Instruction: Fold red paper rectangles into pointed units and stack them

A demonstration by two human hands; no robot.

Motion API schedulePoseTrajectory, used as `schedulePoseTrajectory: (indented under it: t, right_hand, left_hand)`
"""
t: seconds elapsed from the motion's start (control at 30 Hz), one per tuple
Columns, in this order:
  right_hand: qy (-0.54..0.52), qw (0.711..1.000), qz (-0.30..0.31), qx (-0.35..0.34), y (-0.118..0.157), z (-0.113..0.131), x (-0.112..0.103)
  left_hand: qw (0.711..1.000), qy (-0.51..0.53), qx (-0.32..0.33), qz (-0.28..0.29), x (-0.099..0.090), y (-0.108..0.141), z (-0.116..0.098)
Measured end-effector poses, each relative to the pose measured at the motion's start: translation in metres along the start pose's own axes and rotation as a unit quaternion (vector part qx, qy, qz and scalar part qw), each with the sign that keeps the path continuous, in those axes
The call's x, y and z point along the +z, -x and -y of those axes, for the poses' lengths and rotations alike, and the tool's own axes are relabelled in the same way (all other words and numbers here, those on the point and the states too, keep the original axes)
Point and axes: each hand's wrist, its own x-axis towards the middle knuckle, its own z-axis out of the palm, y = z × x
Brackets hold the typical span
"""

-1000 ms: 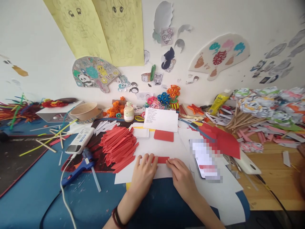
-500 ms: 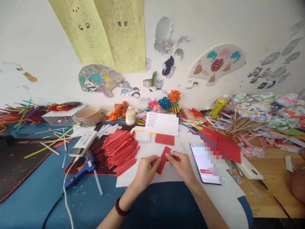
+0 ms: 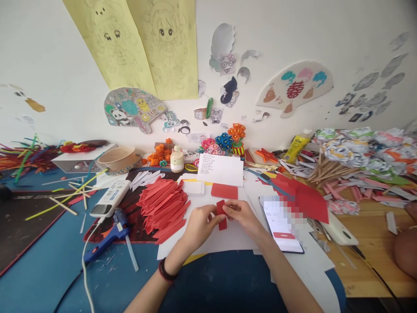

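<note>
A small red paper strip point(image 3: 223, 224) is held upright between my two hands above white paper sheets point(image 3: 208, 241). My left hand point(image 3: 202, 224) pinches its left edge, thumb in front. From the other side my right hand point(image 3: 241, 216) grips it near the top, fingers closed. The strip looks narrow, as if folded lengthwise; part of it is behind my fingers. Just beyond lies a red paper stack point(image 3: 224, 191). To the left sits a heap of folded red paper strips point(image 3: 163, 206).
On the left are a blue glue gun point(image 3: 112, 237), a white power bank with cable point(image 3: 110, 198) and a tape roll point(image 3: 119, 158). A phone point(image 3: 282, 226) lies on the right, near red sheets point(image 3: 306, 195). Behind stand a glue bottle point(image 3: 177, 159) and paper flowers point(image 3: 237, 132).
The red paper strip between my hands has become narrower, folded over along its length. My hands have drawn closer together around it.
</note>
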Motion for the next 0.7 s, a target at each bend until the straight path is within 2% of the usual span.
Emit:
schedulePoseTrajectory:
  t: [0.13,0.3,0.37,0.5,0.6,0.7]
  right_hand:
    - [-0.009,0.999,-0.025,0.021,-0.002,-0.012,0.001]
    - [0.028,0.987,-0.159,0.016,-0.004,-0.020,-0.002]
    - [0.031,0.982,-0.185,0.014,-0.004,-0.023,-0.003]
    - [0.024,0.988,-0.150,0.026,-0.004,-0.025,-0.003]
    - [0.018,0.992,-0.126,0.024,-0.003,-0.026,-0.003]
    - [0.013,0.993,-0.117,0.013,-0.003,-0.026,-0.005]
  left_hand:
    - [0.997,-0.078,0.012,0.023,0.006,-0.007,0.001]
    - [0.992,-0.119,0.011,-0.037,0.011,-0.012,0.000]
    - [0.992,-0.115,0.025,-0.038,0.015,-0.012,-0.001]
    - [0.998,-0.058,0.017,-0.018,0.022,-0.009,0.000]
    - [0.999,0.040,-0.002,-0.004,0.023,-0.010,0.002]
    - [0.987,0.152,-0.030,0.031,0.020,-0.013,0.006]
